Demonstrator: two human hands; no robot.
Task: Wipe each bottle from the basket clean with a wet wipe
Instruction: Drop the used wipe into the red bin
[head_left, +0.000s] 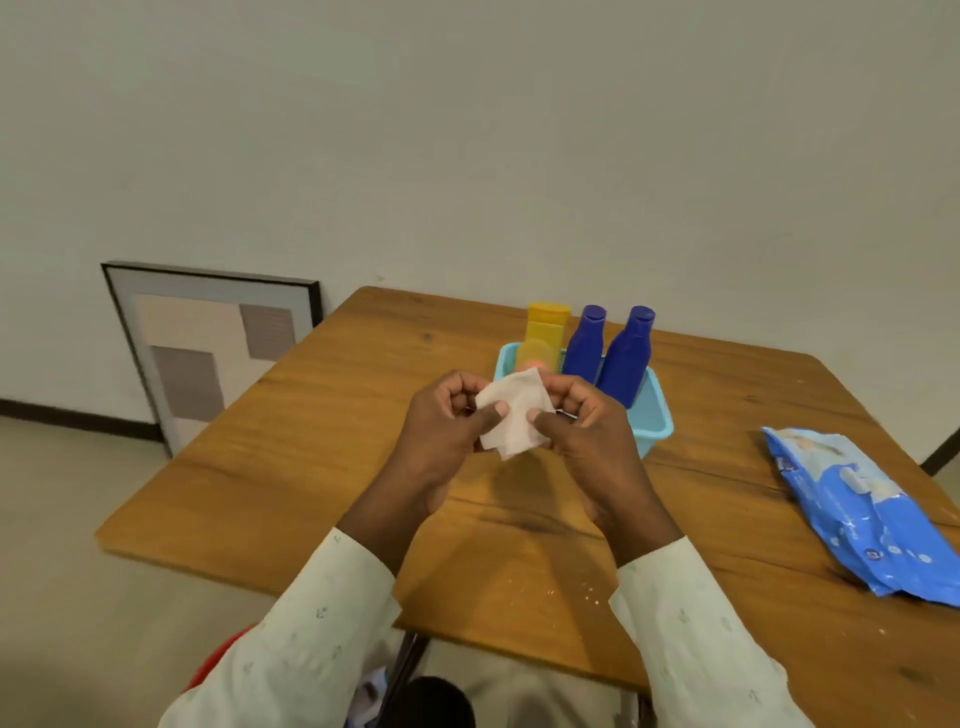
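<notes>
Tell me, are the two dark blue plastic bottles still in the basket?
Yes: both dark blue plastic bottles stand upright inside the light blue basket.

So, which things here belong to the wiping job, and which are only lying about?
Belong to the job:
- wet wipe, pinched by left hand and right hand
- light blue basket
- two dark blue bottles and yellow bottle, standing in the basket
- blue wipes pack

Lying about:
- framed picture leaning on the wall
- crumbs on the wooden table
</notes>
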